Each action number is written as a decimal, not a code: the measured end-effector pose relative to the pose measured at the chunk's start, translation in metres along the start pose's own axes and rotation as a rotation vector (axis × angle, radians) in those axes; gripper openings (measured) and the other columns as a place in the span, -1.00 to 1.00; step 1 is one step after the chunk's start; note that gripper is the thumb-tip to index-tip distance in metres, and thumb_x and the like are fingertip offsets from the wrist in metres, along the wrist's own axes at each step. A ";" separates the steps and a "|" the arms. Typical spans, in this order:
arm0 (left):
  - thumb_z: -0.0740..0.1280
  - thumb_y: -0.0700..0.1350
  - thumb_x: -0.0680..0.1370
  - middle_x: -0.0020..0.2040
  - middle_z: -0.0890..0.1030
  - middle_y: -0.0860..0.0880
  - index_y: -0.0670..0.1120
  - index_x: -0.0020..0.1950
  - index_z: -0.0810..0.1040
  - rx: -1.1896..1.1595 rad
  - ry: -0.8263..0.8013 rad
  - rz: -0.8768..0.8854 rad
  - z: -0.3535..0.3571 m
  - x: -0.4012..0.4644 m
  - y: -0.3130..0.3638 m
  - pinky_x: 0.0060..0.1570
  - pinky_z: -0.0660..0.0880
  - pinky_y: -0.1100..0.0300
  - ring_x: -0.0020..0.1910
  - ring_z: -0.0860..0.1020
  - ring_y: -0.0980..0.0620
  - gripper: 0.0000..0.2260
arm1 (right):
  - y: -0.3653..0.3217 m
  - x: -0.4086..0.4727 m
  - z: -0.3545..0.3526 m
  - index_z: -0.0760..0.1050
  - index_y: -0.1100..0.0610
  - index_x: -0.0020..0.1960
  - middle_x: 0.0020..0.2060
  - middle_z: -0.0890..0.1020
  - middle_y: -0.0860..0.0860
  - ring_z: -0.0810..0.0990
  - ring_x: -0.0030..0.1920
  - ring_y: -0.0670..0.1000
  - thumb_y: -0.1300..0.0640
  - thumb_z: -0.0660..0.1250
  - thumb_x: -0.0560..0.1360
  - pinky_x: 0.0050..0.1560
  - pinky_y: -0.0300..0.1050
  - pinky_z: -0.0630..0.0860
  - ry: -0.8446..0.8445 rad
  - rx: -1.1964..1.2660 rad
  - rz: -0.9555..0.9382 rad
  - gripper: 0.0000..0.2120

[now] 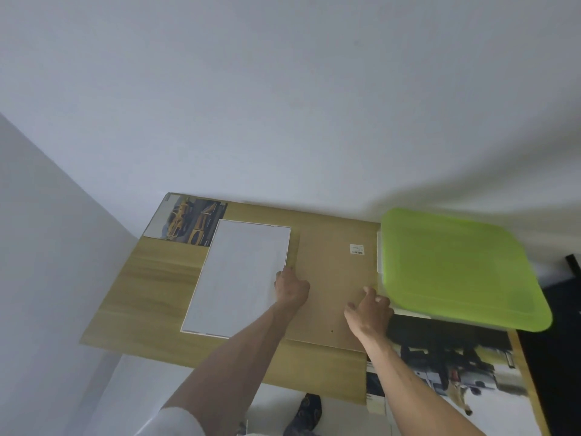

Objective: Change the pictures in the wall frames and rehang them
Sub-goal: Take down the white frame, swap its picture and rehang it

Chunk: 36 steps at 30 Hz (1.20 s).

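While the sheet (pixel 239 275) runs lengthwise away from us, our left grip (pixel 290 289) curls at its right edge, hold unclear; our right grip (pixel 369 313) lies spread on the board (pixel 330 278).

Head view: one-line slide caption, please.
At a wooden table, left hand touches the white sheet's right edge, right hand rests on the brown backing board beside a green-lidded box.

White sticker (pixel 356 249) on brown board (pixel 327 278); its print is unreadable.
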<state>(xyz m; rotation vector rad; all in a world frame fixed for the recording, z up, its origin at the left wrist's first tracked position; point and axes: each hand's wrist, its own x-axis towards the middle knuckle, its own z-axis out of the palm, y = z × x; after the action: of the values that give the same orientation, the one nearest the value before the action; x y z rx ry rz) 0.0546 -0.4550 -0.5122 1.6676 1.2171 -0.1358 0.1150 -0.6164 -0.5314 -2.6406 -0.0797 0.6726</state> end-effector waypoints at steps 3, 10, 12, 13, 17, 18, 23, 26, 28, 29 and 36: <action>0.29 -0.29 0.39 0.09 0.54 -0.15 -0.08 0.02 0.54 -0.081 0.025 0.052 -0.008 0.002 0.002 -0.13 0.52 0.06 -0.11 0.51 -0.09 -0.76 | -0.005 0.000 -0.002 0.24 0.12 0.50 0.40 0.29 0.25 0.30 0.35 0.29 0.05 0.30 0.54 0.34 0.10 0.34 0.013 0.043 0.039 -0.44; 0.36 -0.43 0.40 -0.27 0.66 0.03 -0.08 0.17 0.62 -0.282 -0.144 0.061 -0.037 0.003 0.009 0.01 0.63 -0.03 -0.17 0.66 -0.05 -0.59 | -0.006 -0.005 -0.001 0.20 0.15 0.54 0.44 0.28 0.24 0.29 0.41 0.28 0.02 0.27 0.52 0.41 0.12 0.29 -0.009 0.096 0.040 -0.37; 0.38 -0.45 0.42 -0.34 0.65 0.03 -0.11 0.17 0.60 -0.385 -0.187 0.040 -0.047 0.004 0.006 0.02 0.63 -0.08 -0.22 0.64 -0.05 -0.60 | -0.008 -0.007 0.000 0.19 0.15 0.55 0.45 0.30 0.21 0.27 0.44 0.25 0.03 0.29 0.51 0.43 0.15 0.29 -0.018 0.152 0.030 -0.34; 0.39 -0.44 0.42 -0.29 0.67 -0.02 -0.13 0.20 0.60 -0.416 -0.199 0.032 -0.053 0.005 0.005 0.03 0.62 -0.09 -0.21 0.64 -0.06 -0.60 | -0.010 -0.007 0.000 0.20 0.15 0.54 0.43 0.35 0.20 0.30 0.43 0.24 0.03 0.30 0.50 0.42 0.15 0.31 -0.019 0.182 0.020 -0.34; 0.36 -0.43 0.46 -0.09 0.71 -0.12 -0.05 0.15 0.61 -0.471 -0.238 0.036 -0.083 0.009 -0.004 -0.06 0.65 0.03 -0.15 0.67 -0.04 -0.63 | -0.022 -0.007 -0.001 0.19 0.12 0.54 0.36 0.49 0.13 0.46 0.33 0.17 0.11 0.36 0.49 0.32 0.09 0.45 -0.062 0.367 0.015 -0.32; 0.36 -0.42 0.47 -0.10 0.71 -0.10 -0.02 0.14 0.61 -0.475 -0.240 0.039 -0.092 0.010 -0.007 -0.07 0.65 0.05 -0.15 0.68 -0.03 -0.63 | -0.026 -0.008 -0.002 0.18 0.09 0.55 0.35 0.50 0.12 0.50 0.30 0.14 0.13 0.38 0.49 0.28 0.06 0.47 -0.077 0.413 0.021 -0.31; 0.38 -0.41 0.47 -0.12 0.70 -0.08 -0.08 0.23 0.59 -0.455 -0.192 0.084 -0.138 0.020 -0.025 0.01 0.63 -0.02 -0.10 0.67 -0.05 -0.61 | -0.054 -0.011 0.003 0.25 0.02 0.53 0.14 0.55 0.02 0.57 0.13 0.06 0.16 0.50 0.44 0.13 -0.06 0.48 -0.152 0.562 -0.020 -0.26; 0.39 -0.43 0.44 -0.35 0.65 0.06 -0.09 0.32 0.56 -0.308 -0.148 0.165 -0.164 0.026 -0.036 -0.11 0.58 0.13 -0.22 0.64 0.05 -0.51 | -0.076 -0.017 0.013 0.27 0.00 0.51 0.11 0.57 0.02 0.60 0.09 0.04 0.15 0.54 0.40 0.08 -0.08 0.53 -0.174 0.576 -0.071 -0.24; 0.37 -0.43 0.42 -0.36 0.63 0.08 -0.02 0.37 0.52 -0.150 -0.137 0.231 -0.180 0.028 -0.044 -0.18 0.51 0.23 -0.25 0.62 0.10 -0.43 | -0.090 -0.022 0.022 0.26 0.02 0.50 0.12 0.57 0.04 0.61 0.07 0.04 0.16 0.54 0.40 -0.01 -0.12 0.53 -0.179 0.578 -0.096 -0.23; 0.38 -0.41 0.41 -0.30 0.63 0.04 0.00 0.41 0.48 -0.082 -0.136 0.261 -0.188 0.028 -0.047 -0.19 0.51 0.24 -0.22 0.62 0.08 -0.39 | -0.098 -0.026 0.026 0.25 0.02 0.48 0.11 0.56 0.05 0.60 0.04 0.02 0.17 0.54 0.40 -0.08 -0.17 0.51 -0.182 0.574 -0.110 -0.25; 0.48 -0.32 0.33 -0.10 0.58 -0.03 -0.08 0.48 0.32 0.297 -0.141 0.385 -0.230 0.041 -0.068 -0.15 0.54 0.13 -0.10 0.60 -0.08 -0.25 | -0.135 -0.044 0.052 0.28 0.04 0.43 -0.05 0.52 -0.05 0.55 -0.02 -0.03 0.17 0.52 0.42 -0.24 -0.33 0.40 -0.153 0.486 -0.176 -0.32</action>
<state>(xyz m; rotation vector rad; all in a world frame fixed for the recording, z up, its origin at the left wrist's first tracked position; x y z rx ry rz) -0.0782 -0.2551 -0.4724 2.0830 0.7798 -0.1986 0.0578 -0.4803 -0.4990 -2.0898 -0.1671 0.7269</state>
